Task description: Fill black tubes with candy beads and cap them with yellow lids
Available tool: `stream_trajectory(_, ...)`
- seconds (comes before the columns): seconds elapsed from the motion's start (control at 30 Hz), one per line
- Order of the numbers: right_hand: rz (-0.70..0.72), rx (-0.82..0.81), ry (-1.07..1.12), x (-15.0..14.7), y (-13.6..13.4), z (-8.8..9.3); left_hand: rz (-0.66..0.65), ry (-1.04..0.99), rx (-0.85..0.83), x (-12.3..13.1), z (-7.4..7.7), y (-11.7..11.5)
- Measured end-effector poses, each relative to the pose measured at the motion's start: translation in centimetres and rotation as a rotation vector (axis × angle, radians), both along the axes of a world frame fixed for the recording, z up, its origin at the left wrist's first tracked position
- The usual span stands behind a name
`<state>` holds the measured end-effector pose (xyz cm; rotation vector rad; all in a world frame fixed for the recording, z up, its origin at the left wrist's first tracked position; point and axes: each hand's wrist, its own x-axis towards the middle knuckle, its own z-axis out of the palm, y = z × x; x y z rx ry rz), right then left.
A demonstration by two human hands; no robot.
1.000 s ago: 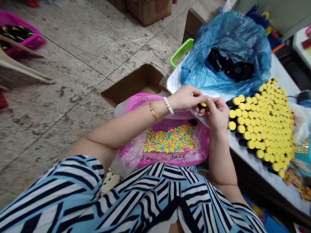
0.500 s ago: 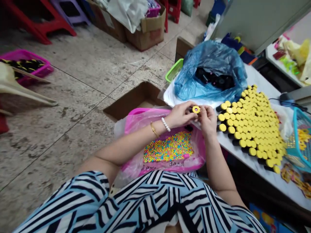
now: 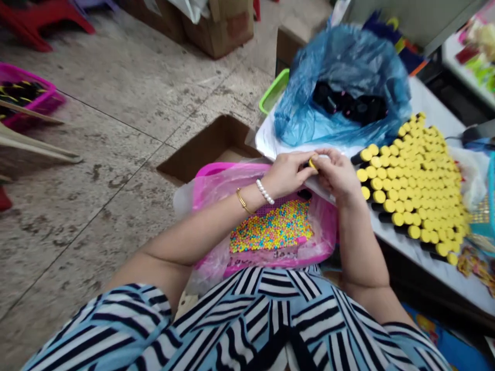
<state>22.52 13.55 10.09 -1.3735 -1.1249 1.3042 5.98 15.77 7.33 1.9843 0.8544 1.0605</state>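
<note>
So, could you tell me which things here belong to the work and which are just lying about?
In use: left hand, right hand, yellow-capped piece they hold, rows of yellow-capped black tubes, black parts in blue bag.

Lying about: green basket, cardboard box, pink floor basket.

Two hands (image 3: 288, 175), one pearl bracelet (image 3: 265, 191), one bangle (image 3: 243, 201)
</note>
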Motion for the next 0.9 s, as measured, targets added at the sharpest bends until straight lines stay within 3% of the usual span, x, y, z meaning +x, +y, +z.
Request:
stream_trajectory(0.1,-0.032,0.043,-0.047,-0.4,0.9,0.4,0.054,-0.020,-0.004,0.3,0.2,0.4)
stream_trajectory(0.27,-0.012,-0.068,-0.116,-0.7,-0.5,-1.8,0.018,-0.004,-0.057,0.4,-2.4,0.0)
stream_trajectory(0.37,0.037,-0.076,-0.098,-0.2,-0.8,-2.1,0.016,0.000,-0.086,0.3,-3.4,0.1)
stream_trajectory(0.53,0.073,-0.060,-0.076,0.2,0.4,-2.2,0.043,0.009,-0.054,0.4,-3.7,0.6)
stream_trajectory(0.67,-0.011,-0.007,-0.139,-0.4,0.0,-2.9,0.008,0.011,-0.074,0.4,-3.9,0.8)
stream_trajectory(0.77,-0.116,0.093,-0.368,-1.5,-1.5,-2.8,0.014,0.050,-0.103,0.0,-4.2,0.7)
stream_trajectory(0.9,-0.074,0.308,-1.023,-2.2,-2.7,-1.1,-0.007,0.050,-0.037,-0.4,-4.5,0.9)
